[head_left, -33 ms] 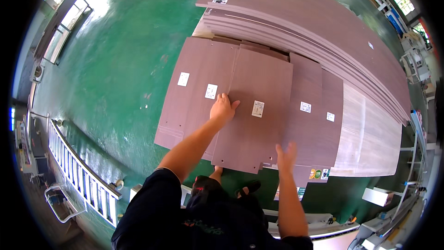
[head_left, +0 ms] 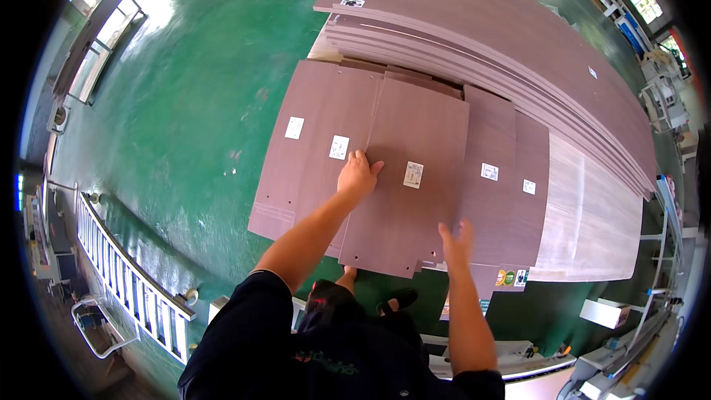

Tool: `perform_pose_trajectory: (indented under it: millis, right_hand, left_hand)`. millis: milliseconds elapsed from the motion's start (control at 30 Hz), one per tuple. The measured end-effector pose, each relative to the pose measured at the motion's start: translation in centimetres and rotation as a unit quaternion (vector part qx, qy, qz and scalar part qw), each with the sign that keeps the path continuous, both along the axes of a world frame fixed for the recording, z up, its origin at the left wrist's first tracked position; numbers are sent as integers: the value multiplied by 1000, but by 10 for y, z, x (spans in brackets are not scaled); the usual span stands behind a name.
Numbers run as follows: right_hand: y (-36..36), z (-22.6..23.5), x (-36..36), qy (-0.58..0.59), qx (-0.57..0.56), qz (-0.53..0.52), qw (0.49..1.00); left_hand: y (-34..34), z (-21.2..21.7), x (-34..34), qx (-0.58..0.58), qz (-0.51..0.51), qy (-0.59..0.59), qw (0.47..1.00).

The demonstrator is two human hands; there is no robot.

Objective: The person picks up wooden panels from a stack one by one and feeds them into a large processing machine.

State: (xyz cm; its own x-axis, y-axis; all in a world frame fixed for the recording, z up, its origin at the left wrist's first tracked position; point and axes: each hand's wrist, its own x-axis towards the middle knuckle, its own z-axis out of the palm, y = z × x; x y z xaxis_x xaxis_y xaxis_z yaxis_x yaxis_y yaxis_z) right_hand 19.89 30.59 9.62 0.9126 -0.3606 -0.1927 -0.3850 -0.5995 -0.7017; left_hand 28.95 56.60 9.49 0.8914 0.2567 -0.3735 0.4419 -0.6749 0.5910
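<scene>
My left hand (head_left: pixel 358 175) rests on the left edge of a brown wood-grain panel (head_left: pixel 415 133), fingers pointing away from me and thumb spread to the right. That panel overlaps another brown panel (head_left: pixel 326 96) to its left. My right hand (head_left: pixel 456 244) is over the same panel's near right corner, thumb and fingers apart, slightly blurred and holding nothing. Whether it touches the surface I cannot tell. White paper labels lie on the panels, one (head_left: pixel 413 175) right of my left hand. Further brown panels (head_left: pixel 490 133) overlap on the right.
Beyond the panels lies a stack of long brown boards (head_left: pixel 503 22). A pale sheet (head_left: pixel 592 215) is at the right. A white slatted frame (head_left: pixel 133 274) stands on the green floor (head_left: pixel 185 104) at left. A white box (head_left: pixel 603 313) is near right. My feet are below the panels' near edge.
My right hand has shifted slightly away from me. My left hand stays in the same place on the panel.
</scene>
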Motion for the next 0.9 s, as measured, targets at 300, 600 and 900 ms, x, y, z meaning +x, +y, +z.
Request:
perform_pose_trajectory:
  millis: [300, 600, 900]
  right_hand:
    - [114, 10, 22, -8, -181, 197, 964]
    - [130, -4, 18, -42, -122, 272, 954]
    - [65, -4, 21, 44, -268, 26, 962]
  left_hand:
    - [92, -36, -3, 35, 117, -70, 990]
    - [199, -12, -6, 322, 86, -82, 939]
    - [191, 0, 0, 189, 113, 63, 973]
